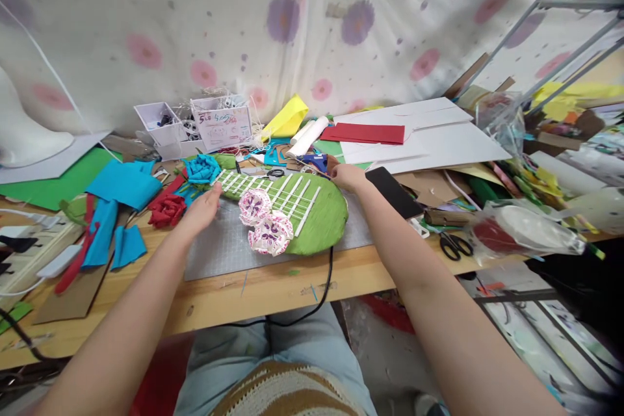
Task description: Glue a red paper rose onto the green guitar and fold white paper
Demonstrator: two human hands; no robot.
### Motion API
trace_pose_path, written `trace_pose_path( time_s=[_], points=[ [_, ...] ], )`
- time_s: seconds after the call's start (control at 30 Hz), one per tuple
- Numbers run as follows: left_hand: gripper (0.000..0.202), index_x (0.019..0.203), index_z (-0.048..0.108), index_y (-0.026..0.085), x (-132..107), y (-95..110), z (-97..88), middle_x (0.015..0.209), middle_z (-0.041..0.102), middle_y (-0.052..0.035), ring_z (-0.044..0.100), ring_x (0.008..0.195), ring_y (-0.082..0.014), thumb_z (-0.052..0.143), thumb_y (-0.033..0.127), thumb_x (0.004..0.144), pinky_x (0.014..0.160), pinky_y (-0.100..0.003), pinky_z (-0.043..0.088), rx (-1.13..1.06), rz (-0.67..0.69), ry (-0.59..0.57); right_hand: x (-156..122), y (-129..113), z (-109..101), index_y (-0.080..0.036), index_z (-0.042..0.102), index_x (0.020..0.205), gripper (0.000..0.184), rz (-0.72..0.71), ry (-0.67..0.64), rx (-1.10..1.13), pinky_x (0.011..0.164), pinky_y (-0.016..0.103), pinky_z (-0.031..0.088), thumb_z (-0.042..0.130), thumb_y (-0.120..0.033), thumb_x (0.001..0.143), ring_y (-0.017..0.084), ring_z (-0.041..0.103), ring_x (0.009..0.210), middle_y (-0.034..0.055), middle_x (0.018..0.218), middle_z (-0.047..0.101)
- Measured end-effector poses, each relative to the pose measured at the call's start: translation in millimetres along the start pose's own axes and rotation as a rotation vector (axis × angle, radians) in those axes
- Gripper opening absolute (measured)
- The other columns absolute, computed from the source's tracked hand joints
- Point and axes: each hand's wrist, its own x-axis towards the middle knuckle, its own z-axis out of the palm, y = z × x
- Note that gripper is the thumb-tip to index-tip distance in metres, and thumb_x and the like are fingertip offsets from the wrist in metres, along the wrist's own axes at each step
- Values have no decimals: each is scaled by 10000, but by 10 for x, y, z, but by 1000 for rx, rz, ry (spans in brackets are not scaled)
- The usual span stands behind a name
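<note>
A flat green paper-covered guitar (324, 211) lies at a slant, with white strips and strings across it. Two white flowers with purple-pink edging (271, 234) sit on its near side. My left hand (203, 209) grips the narrow neck end, its thumb near the top edge and its other fingers partly hidden. A blue paper rose (203, 169) is just beyond that hand. Behind the round body, my right hand (348, 177) is closed at a blue glue gun (312, 161); its fingertips are mostly hidden. A red paper rose (167, 210) lies to the left.
Under the guitar is a grey cutting mat (214, 253). A black cord (329, 279) hangs over the table's front edge. Black scissors (455, 246) and a black phone-like slab (394, 192) lie right. White boxes (221, 125) stand behind; blue paper pieces (119, 183) lie left.
</note>
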Motion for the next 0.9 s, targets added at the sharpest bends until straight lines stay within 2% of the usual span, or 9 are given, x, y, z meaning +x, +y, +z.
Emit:
trace_pose_path(
  time_s=[0.07,0.13,0.23,0.33,0.43,0.53,0.6,0.73,0.9],
  points=[
    [497,881,647,171,-32,148,-52,756,632,-70,577,689,-204,337,558,839,608,-294,433,60,17,-36,-28,68,-4,-197,670,835,207,8,108,72,728,322,430,539,-354,802,250,613,898,103,949,687],
    [404,945,637,177,-86,373,-82,816,640,-57,568,711,-194,436,497,802,637,-286,413,108,57,0,-91,140,-11,-200,640,879,193,6,252,241,700,297,427,540,-338,789,217,606,846,76,885,681],
    [342,955,644,180,-192,777,-38,749,605,-23,515,622,-153,511,427,761,593,-269,372,102,198,-62,-257,203,-2,-223,554,1037,294,-45,361,724,583,236,407,546,-298,753,138,554,634,-12,699,630],
    [347,969,650,182,-291,1075,88,734,588,-12,503,624,-146,534,427,754,580,-264,361,69,343,-198,-489,211,41,-215,536,949,242,-110,260,1273,467,193,339,539,-259,711,86,447,475,-56,584,551],
    [332,961,657,181,-367,1142,193,741,577,-13,504,658,-152,541,417,758,595,-267,364,79,379,-218,-722,243,100,-194,550,859,196,-162,97,1607,425,177,302,580,-267,679,77,501,538,-11,701,611],
    [259,906,664,177,-444,1086,220,736,568,-15,504,678,-160,561,353,747,621,-274,375,107,326,-170,-870,321,142,-222,536,854,199,-189,132,1712,407,172,282,626,-314,703,78,522,586,-20,740,611],
    [184,843,667,176,-512,1082,219,743,562,-17,505,694,-163,571,289,734,649,-280,386,115,317,-113,-897,363,166,-234,506,796,198,-180,236,1700,393,181,271,597,-407,769,77,476,526,-43,629,537],
    [128,770,673,179,-696,1217,296,757,551,-29,520,771,-184,556,224,742,750,-321,395,157,396,11,-842,320,267,-232,450,701,376,-159,361,1647,366,202,246,490,-584,828,78,340,403,-72,478,351],
    [97,660,679,187,-960,1345,555,861,555,-78,480,982,-272,647,268,704,879,-429,329,442,526,-48,-796,145,453,-211,503,691,426,-160,399,1650,373,196,204,582,-627,738,54,308,388,-73,463,390]
  ],
)
